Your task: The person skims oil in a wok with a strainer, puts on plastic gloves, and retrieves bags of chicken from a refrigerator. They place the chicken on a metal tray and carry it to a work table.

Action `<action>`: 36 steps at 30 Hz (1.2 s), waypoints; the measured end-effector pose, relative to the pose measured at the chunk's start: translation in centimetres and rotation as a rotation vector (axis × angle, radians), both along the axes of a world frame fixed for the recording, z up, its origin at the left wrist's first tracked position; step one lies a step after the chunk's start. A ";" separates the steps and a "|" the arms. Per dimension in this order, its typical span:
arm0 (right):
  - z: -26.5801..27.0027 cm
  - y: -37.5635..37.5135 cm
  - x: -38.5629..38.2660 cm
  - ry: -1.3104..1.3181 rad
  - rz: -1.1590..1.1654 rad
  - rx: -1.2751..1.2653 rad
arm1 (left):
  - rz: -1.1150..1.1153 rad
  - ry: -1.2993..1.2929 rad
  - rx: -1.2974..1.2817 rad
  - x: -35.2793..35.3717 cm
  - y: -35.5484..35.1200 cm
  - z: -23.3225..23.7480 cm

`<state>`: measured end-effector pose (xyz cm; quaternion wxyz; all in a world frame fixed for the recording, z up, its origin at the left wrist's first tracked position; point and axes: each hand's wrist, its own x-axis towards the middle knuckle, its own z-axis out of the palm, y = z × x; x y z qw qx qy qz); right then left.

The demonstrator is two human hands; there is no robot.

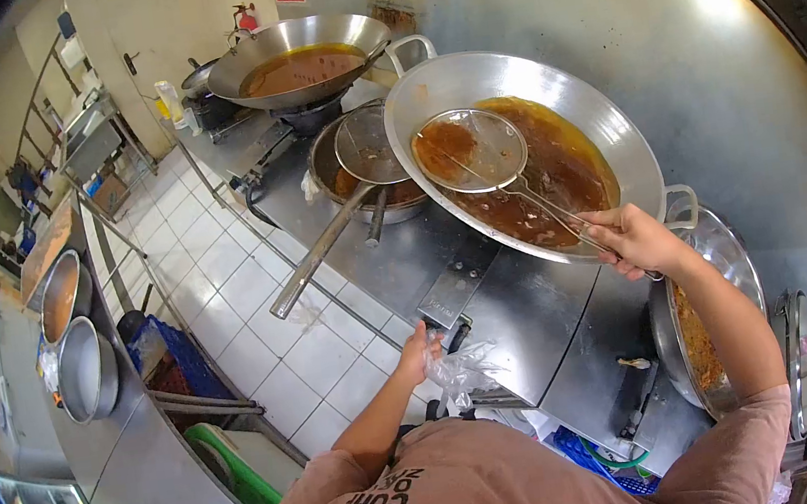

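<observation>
My right hand [636,242] is closed round the thin wire handle of a round mesh skimmer [492,148]. The skimmer's mesh is tilted over a large wok [629,159] of brown oil [568,151], with orange-brown crumbs or froth on its left side. Low in front of the stove, my left hand [419,353] has its fingers closed on a crumpled clear plastic bag [466,373]. That hand is close to the stove's front edge. A second strainer [373,147] with a long metal handle rests across a pot [323,151] left of the wok.
Farther back stands another wok [337,36] with oil. At right, a metal basin [675,345] holds orange-brown fried food. A side counter [133,467] at left carries metal bowls [86,370]. White floor tiles [243,272] run between the counter and stove.
</observation>
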<state>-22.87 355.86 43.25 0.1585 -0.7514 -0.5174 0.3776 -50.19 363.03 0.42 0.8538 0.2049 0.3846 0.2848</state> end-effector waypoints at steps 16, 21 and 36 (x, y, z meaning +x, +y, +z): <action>2.2 -3.5 8.6 -0.142 -0.334 0.231 | 0.084 0.792 1.069 -0.2 0.3 -1.7; 1.7 -2.6 13.2 -0.657 -0.268 0.256 | 0.193 0.162 0.238 0.7 -0.6 -2.0; 1.0 -1.3 19.1 -1.187 -0.094 0.106 | -0.075 1.182 1.359 -0.7 -0.3 -1.4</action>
